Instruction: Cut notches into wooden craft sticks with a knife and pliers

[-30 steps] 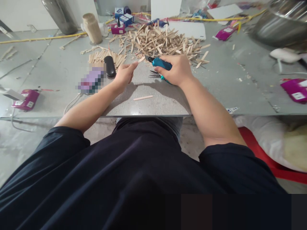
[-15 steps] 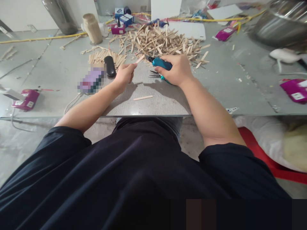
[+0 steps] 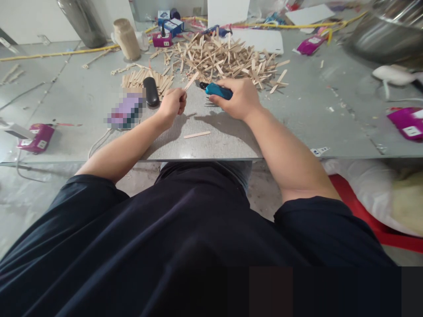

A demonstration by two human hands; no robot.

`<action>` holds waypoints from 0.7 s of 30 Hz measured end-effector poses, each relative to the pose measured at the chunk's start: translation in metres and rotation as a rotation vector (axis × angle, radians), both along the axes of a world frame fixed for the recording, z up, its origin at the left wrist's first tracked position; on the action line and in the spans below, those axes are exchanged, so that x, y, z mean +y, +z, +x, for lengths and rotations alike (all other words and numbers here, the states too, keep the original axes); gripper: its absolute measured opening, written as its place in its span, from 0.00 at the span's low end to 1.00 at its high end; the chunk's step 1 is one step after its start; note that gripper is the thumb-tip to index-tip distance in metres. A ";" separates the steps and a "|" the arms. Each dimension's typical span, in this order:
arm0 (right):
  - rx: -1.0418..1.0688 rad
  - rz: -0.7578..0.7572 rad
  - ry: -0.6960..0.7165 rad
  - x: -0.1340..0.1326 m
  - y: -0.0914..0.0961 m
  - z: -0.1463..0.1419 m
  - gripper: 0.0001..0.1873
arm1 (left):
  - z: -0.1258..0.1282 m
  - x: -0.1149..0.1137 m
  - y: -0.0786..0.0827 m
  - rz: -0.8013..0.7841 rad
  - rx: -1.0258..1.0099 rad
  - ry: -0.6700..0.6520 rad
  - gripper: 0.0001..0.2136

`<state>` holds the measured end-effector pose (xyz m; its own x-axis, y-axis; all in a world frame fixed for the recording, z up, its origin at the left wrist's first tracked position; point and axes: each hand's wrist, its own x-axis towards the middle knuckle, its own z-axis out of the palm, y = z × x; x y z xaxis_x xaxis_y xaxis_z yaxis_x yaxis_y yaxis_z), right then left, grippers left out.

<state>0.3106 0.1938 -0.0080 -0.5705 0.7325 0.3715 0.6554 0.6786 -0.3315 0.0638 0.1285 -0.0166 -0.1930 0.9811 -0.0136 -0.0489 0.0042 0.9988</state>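
Pinched in my left hand (image 3: 172,105) is a flat wooden craft stick (image 3: 192,80), tilted up to the right. My right hand (image 3: 243,97) is closed around the blue handle of a utility knife (image 3: 218,90), its dark blade pointing left beside the stick; whether they touch I cannot tell. Under my right hand lie pliers (image 3: 211,102), mostly hidden now, with only the jaws showing. A single craft stick (image 3: 197,134) lies on the table close to its front edge. Beyond both hands is a big loose heap of craft sticks (image 3: 218,55).
Left of my left hand are a black oblong case (image 3: 151,91), a row of craft sticks (image 3: 135,78) and a blurred-out purple object (image 3: 127,110) with a cable. A jar (image 3: 127,39) stands behind them. A large metal pot (image 3: 386,33) occupies the far right.
My right hand and the knife have shifted slightly left, covering more of the pliers. The stick in my left hand now points more steeply upward.
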 end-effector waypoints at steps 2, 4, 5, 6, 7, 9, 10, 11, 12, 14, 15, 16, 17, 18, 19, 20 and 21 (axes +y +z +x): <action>0.012 -0.005 -0.003 0.000 -0.001 -0.001 0.42 | 0.001 -0.002 0.002 -0.012 -0.009 0.010 0.28; 0.026 -0.006 0.012 -0.001 -0.001 -0.001 0.41 | 0.004 -0.004 0.004 -0.010 0.007 0.025 0.27; 0.027 -0.004 0.023 -0.002 -0.001 -0.002 0.41 | 0.005 -0.006 0.006 -0.006 0.024 0.028 0.27; 0.023 0.000 0.031 -0.003 -0.001 -0.002 0.42 | 0.007 -0.008 0.008 -0.003 0.043 0.028 0.27; 0.014 0.004 0.037 -0.004 -0.001 -0.002 0.43 | 0.009 -0.010 0.010 -0.003 0.061 0.024 0.26; 0.000 -0.001 0.039 -0.006 0.000 -0.003 0.44 | 0.013 -0.015 0.014 0.002 0.092 0.015 0.25; 0.001 -0.011 0.038 -0.007 0.000 -0.003 0.44 | 0.014 -0.017 0.016 0.009 0.106 0.010 0.24; 0.008 -0.025 0.038 -0.008 0.000 -0.003 0.44 | 0.016 -0.020 0.017 0.015 0.122 0.004 0.23; 0.022 -0.041 0.040 -0.008 0.001 -0.003 0.44 | 0.017 -0.021 0.018 0.022 0.140 0.002 0.22; 0.051 -0.064 0.048 -0.008 0.001 -0.003 0.45 | 0.018 -0.024 0.020 0.030 0.175 0.003 0.21; 0.059 -0.072 0.052 -0.007 0.000 -0.004 0.46 | 0.019 -0.025 0.020 0.031 0.189 0.006 0.21; 0.062 -0.078 0.056 -0.006 0.000 -0.004 0.47 | 0.019 -0.026 0.021 0.033 0.200 0.009 0.20; 0.064 -0.084 0.060 -0.005 0.000 -0.004 0.49 | 0.018 -0.026 0.020 0.036 0.207 0.012 0.20; 0.064 -0.090 0.064 -0.005 -0.001 -0.005 0.50 | 0.018 -0.025 0.020 0.040 0.211 0.013 0.20; 0.063 -0.095 0.069 -0.004 -0.001 -0.005 0.50 | 0.018 -0.025 0.019 0.048 0.213 0.011 0.19; 0.062 -0.099 0.075 -0.004 -0.001 -0.005 0.51 | 0.017 -0.024 0.018 0.057 0.213 0.006 0.19; 0.061 -0.103 0.080 -0.004 -0.001 -0.005 0.51 | 0.016 -0.023 0.017 0.067 0.211 0.000 0.19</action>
